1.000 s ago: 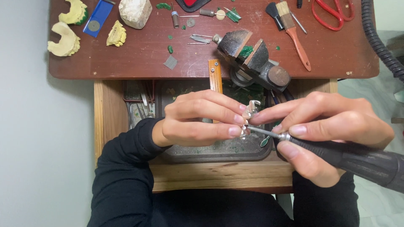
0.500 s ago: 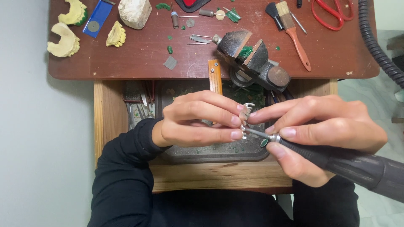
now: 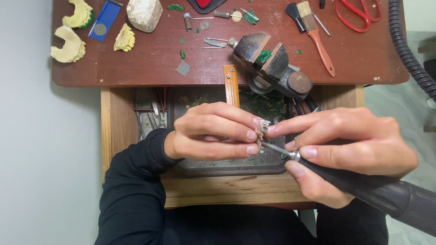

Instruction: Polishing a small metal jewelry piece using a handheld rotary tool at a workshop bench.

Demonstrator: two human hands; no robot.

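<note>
The reddish-brown bench top (image 3: 136, 63) spans the upper part of the frame. Below it, at centre, an open wooden drawer (image 3: 113, 131) holds a dark tray (image 3: 227, 167) scattered with green chips. A black bench vise (image 3: 272, 63) sits at upper centre on the bench edge, with green material between its jaws. A black ribbed hose (image 3: 408, 50) runs down the upper right edge.

The right hand (image 3: 349, 149), at centre right, is closed around a black rotary handpiece (image 3: 377, 193), which extends to the lower right corner; thumb and forefinger grip near its metal collar. The left hand (image 3: 209, 136), at centre, is closed, pinching a small silver metal piece (image 3: 262, 129) between fingertips and thumb. The right forefinger also touches that piece. The thin bit of the handpiece meets the piece from lower right, above the tray.

Smaller items on the bench: pale yellow plaster casts (image 3: 68, 43) at upper left, a whitish stone block (image 3: 144, 12), a blue card (image 3: 105, 20), an orange-handled brush (image 3: 318, 34), and red scissors (image 3: 359, 13) at upper right.
</note>
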